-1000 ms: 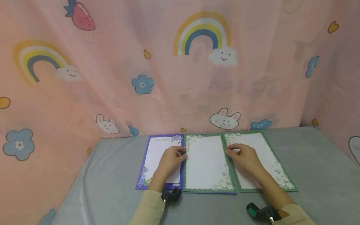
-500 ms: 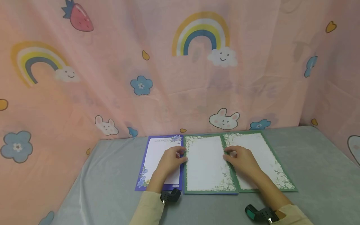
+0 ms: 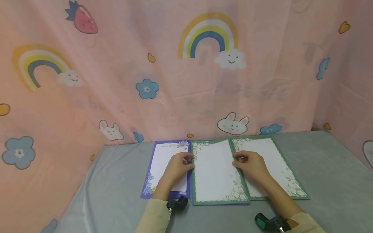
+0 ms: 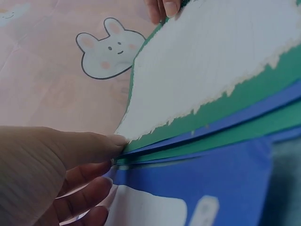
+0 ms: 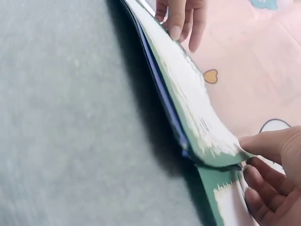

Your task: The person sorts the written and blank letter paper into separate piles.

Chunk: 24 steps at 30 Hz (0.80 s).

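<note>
A person's two hands grip a stack of decorative paper between them, one at each long side. The left hand (image 3: 176,164) pinches the stack (image 3: 217,174) by its left edge, the left thumb (image 4: 94,147) on top and the other fingers curled beneath. The right hand (image 3: 253,165) does the same at the right edge, the right thumb (image 5: 265,143) above and the fingers curled below. The top sheet is white with a green border and pale flowers at two opposite corners. In the left wrist view, blue and green layers show fanned slightly apart under it, and the paper bows between the hands. Whether the whole stack is clear of the surface, I cannot tell.

Under the left hand and forearm lies a blue-purple bordered sheet (image 3: 167,155) with bluish flowers, just beside the stack. Under the right hand and forearm lies a green-bordered sheet (image 3: 274,161), its design like the top of the stack. Both rest on a grey tabletop (image 3: 116,184) that spreads out on either side of the hands.

Each wrist wears a black device (image 3: 177,203), just beyond a beige sleeve (image 3: 152,216). Beyond the hands hangs a pink curtain (image 3: 262,100) printed with rainbows (image 3: 208,22), rabbit faces (image 3: 233,124) and blue flowers (image 3: 142,87).
</note>
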Tool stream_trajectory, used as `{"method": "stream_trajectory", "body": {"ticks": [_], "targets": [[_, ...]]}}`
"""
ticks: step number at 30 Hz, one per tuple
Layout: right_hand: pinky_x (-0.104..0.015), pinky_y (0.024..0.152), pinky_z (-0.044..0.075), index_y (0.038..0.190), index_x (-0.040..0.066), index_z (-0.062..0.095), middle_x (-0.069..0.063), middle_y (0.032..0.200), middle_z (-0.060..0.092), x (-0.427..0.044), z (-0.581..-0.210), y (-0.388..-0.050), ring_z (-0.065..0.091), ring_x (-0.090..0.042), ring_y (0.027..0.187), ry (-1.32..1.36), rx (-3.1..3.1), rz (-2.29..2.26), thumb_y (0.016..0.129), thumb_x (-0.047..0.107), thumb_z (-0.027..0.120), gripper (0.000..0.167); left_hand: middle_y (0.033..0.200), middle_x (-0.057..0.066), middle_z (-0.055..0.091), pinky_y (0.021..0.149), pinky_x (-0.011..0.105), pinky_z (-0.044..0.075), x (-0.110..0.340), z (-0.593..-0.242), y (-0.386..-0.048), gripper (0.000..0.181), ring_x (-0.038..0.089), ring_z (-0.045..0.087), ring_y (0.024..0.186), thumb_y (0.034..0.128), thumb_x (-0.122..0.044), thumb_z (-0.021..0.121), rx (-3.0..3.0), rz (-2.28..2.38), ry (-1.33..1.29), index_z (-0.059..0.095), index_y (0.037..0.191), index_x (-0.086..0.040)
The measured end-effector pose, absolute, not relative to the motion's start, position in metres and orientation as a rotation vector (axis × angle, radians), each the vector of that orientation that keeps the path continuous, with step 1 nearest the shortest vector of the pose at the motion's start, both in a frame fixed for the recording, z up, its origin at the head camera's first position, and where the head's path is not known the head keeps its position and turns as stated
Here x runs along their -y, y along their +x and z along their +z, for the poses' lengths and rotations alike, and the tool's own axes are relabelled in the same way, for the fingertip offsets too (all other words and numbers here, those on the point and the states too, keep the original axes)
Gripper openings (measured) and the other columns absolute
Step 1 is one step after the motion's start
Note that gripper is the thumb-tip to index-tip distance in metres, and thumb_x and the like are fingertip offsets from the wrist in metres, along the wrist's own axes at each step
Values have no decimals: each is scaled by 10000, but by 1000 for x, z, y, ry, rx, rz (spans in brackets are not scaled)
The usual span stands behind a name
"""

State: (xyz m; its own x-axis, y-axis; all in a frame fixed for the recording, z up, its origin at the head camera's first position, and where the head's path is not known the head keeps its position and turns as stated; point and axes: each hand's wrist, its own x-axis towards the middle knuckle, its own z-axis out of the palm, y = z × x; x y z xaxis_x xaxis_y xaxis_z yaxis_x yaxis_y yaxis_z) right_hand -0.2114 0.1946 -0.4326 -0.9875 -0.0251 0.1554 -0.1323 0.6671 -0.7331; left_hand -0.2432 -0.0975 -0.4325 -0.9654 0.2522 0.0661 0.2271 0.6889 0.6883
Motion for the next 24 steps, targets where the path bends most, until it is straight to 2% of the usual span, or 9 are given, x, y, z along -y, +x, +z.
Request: {"method": "stream_trajectory", "body": {"ticks": [3, 12, 24], "targets": [[-349, 759, 543, 1136, 80, 751, -117, 1049, 748, -196, -434, -211, 685, -228, 911, 103, 2738, 1260, 883, 149, 769, 263, 972, 38, 729, 726, 290, 514, 97, -433, -243, 310, 118, 613, 809, 857, -149, 788, -2853, 1160, 420, 739, 1161, -108], [-202, 717, 526, 1057, 89, 773, -75, 950, 764, -198, -438, -214, 680, -119, 834, 65, 2677, 1371, 880, 168, 782, 194, 946, 10, 729, 728, 299, 510, 97, -434, -242, 284, 109, 612, 805, 891, -182, 763, -2858, 1140, 424, 740, 1168, -125], [-212, 693, 516, 1028, 96, 785, -55, 933, 762, -199, -438, -213, 650, -89, 805, 14, 2696, 1406, 897, 192, 763, 164, 982, 6, 714, 726, 294, 496, 95, -436, -242, 281, 106, 584, 805, 878, -195, 779, -2913, 1048, 398, 752, 1152, -142]]}}
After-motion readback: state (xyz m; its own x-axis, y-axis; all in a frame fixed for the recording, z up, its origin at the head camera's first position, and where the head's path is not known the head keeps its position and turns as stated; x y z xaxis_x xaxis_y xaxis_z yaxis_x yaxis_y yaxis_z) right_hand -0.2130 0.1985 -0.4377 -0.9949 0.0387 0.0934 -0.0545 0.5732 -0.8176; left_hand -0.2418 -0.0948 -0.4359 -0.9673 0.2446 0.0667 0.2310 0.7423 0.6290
